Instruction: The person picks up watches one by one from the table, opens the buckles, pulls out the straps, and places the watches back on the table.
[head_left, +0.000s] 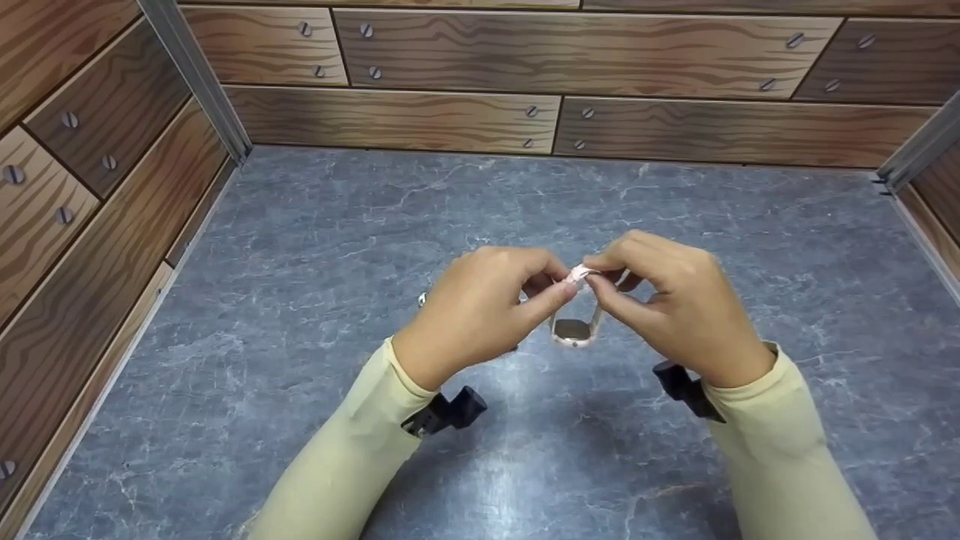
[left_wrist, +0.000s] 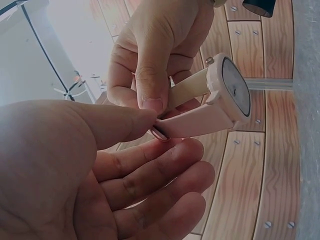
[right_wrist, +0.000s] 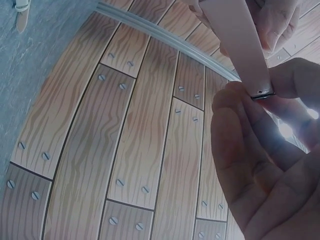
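A watch [head_left: 574, 343] with a pale pink strap hangs face-up in the air, its strap ends raised between both hands. The left hand [head_left: 487, 304] pinches one strap end by the metal buckle [left_wrist: 160, 134] between thumb and forefinger; its other fingers are loosely bent in the left wrist view. The right hand [head_left: 667, 300] pinches the strap [right_wrist: 242, 45] close to the left fingertips. In the left wrist view the round dial [left_wrist: 236, 86] faces away to the right. Fingertips partly hide where the strap ends meet.
A second watch with a light strap [right_wrist: 22, 17] lies on the grey marbled table [head_left: 337, 225]; the left hand mostly hides it in the head view. Wood-patterned walls [head_left: 585, 56] with metal corner posts border the table. Black wrist cameras [head_left: 469, 407] sit on both sleeves.
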